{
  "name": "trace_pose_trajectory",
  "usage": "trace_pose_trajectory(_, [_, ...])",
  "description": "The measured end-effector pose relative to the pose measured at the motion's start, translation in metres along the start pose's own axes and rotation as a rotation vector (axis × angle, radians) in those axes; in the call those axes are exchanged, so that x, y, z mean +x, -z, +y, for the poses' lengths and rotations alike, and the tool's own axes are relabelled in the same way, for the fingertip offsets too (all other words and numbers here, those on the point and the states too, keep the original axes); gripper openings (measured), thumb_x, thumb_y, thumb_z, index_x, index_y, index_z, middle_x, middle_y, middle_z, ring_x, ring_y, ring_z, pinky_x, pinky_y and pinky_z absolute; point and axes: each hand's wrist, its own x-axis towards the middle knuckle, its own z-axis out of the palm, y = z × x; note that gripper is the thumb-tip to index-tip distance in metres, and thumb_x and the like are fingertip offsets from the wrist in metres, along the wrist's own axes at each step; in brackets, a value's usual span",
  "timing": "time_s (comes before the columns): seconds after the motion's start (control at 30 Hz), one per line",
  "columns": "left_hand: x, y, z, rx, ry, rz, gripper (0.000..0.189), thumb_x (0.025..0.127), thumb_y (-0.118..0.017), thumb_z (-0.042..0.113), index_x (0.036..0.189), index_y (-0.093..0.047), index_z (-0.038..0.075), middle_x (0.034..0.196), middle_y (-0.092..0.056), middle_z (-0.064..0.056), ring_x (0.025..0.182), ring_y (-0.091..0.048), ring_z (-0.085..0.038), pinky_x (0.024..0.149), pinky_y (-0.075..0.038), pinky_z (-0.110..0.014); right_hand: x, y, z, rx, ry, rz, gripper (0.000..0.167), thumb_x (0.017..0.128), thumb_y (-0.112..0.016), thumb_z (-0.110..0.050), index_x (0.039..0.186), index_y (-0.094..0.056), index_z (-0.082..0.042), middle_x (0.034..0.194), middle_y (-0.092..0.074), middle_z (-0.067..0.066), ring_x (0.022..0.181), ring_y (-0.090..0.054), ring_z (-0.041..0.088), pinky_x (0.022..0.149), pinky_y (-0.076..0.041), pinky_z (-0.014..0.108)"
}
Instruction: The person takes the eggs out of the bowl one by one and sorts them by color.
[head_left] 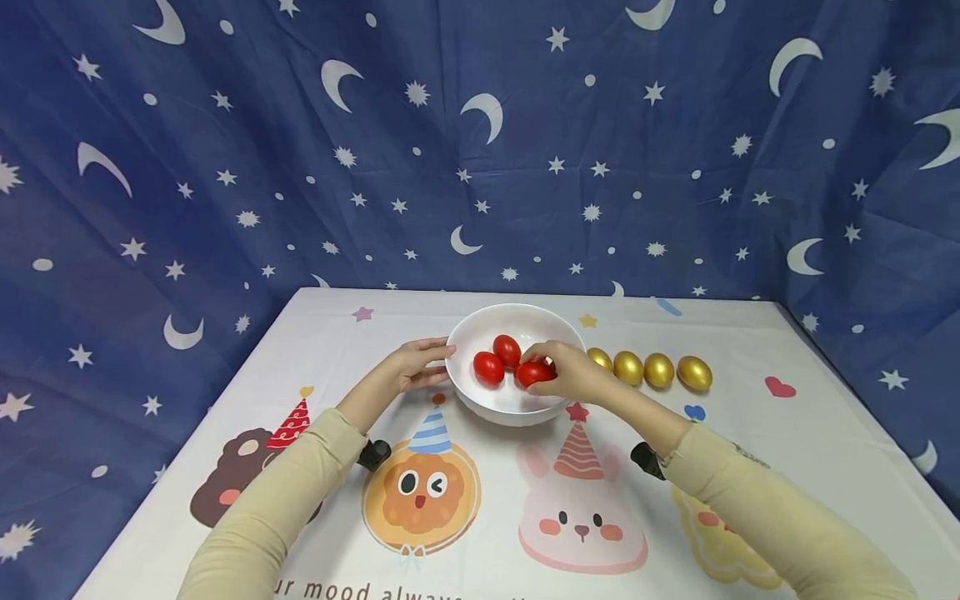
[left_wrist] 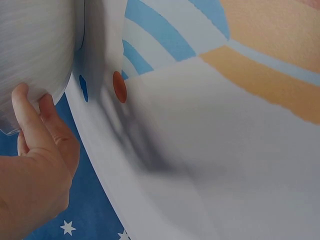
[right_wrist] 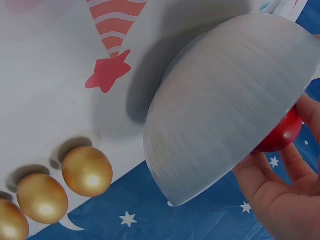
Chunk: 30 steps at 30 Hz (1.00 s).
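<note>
A white bowl (head_left: 480,404) stands in the middle of the table with two red eggs (head_left: 489,369) lying inside. A third red egg (head_left: 534,373) is pinched between the thumb and fingers of my right hand (head_left: 566,371), over the bowl's right side. The right wrist view shows this egg (right_wrist: 284,134) partly past the bowl's rim. On the other side, my left hand (head_left: 416,364) touches the bowl with fairly straight fingers at the left rim and outer wall. From the left wrist, two fingertips of that hand (left_wrist: 45,155) show against the bowl's outside.
Several gold eggs (head_left: 659,371) sit in a row just right of the bowl, the nearest partly behind my right hand. A white cloth (head_left: 337,350) printed with cartoon animals covers the table. Behind its far edge hangs a blue curtain (head_left: 525,242) with moons and stars.
</note>
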Motion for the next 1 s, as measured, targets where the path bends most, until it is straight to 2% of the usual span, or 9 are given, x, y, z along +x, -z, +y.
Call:
trace_pose_trajectory(0.2, [-0.001, 0.000, 0.000, 0.018, -0.006, 0.003, 0.054, 0.093, -0.060, 0.020, 0.143, -0.041, 0.013, 0.140, -0.045, -0.015, 0.078, -0.062, -0.011, 0.069, -0.061, -0.019, -0.006, 0.002, -0.002, 0.041, -0.044, 0.015, 0.034, 0.078, -0.076, -0.010, 0.109, -0.064, -0.006, 0.106, -0.065, 0.011, 0.101, -0.058, 0.026, 0.087, -0.059, 0.037])
trace_pose_trajectory(0.43, [-0.002, -0.001, 0.001, 0.001, 0.006, -0.014, 0.055, 0.094, -0.059, 0.018, 0.144, -0.039, 0.013, 0.132, -0.047, -0.011, 0.083, -0.059, -0.013, 0.068, -0.060, -0.017, -0.015, 0.009, -0.005, 0.026, -0.087, 0.042, 0.034, 0.078, -0.077, -0.013, 0.109, -0.064, -0.007, 0.102, -0.065, 0.009, 0.093, -0.058, 0.023, 0.080, -0.060, 0.032])
trace_pose_trajectory(0.63, [0.000, 0.000, 0.001, 0.019, 0.005, -0.016, 0.057, 0.094, -0.059, 0.019, 0.146, -0.036, 0.015, 0.141, -0.042, -0.013, 0.091, -0.058, -0.015, 0.070, -0.060, -0.017, -0.023, 0.010, -0.004, 0.042, -0.074, 0.086, 0.035, 0.078, -0.076, -0.011, 0.110, -0.064, -0.006, 0.101, -0.065, 0.010, 0.090, -0.057, 0.023, 0.075, -0.060, 0.030])
trace_pose_trajectory(1.0, [-0.001, 0.000, 0.000, 0.009, -0.002, -0.023, 0.057, 0.094, -0.059, 0.019, 0.146, -0.036, 0.014, 0.139, -0.043, -0.013, 0.087, -0.059, -0.014, 0.070, -0.060, -0.017, -0.039, 0.006, 0.000, 0.058, -0.035, 0.174, 0.038, 0.079, -0.076, -0.011, 0.113, -0.061, -0.003, 0.103, -0.066, 0.013, 0.090, -0.058, 0.024, 0.075, -0.061, 0.032])
